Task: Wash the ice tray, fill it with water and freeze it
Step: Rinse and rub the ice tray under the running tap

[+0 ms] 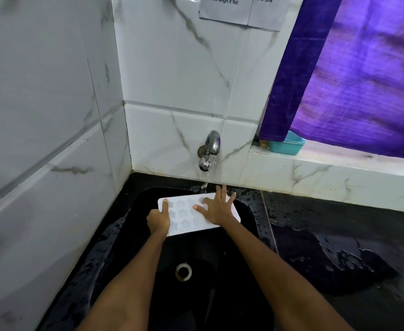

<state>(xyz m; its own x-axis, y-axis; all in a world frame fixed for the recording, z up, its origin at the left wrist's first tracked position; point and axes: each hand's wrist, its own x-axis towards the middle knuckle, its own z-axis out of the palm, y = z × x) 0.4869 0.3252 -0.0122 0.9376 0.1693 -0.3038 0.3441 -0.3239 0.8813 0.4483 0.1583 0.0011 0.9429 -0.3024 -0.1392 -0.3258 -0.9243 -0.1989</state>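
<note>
A white ice tray [184, 215] with star-shaped hollows is held over the black sink [246, 225], just under the steel tap [208, 151]. Water runs from the tap onto the tray's far edge. My left hand [159, 219] grips the tray's left end, thumb on top and fingers curled beneath. My right hand [217, 206] lies flat on the tray's right half with its fingers spread.
The sink's drain [183, 271] is near the middle of the basin. The black counter [339, 235] to the right is wet, with a puddle. A teal tub [286, 144] stands on the window ledge under a purple curtain [351, 75]. Tiled walls close in left and behind.
</note>
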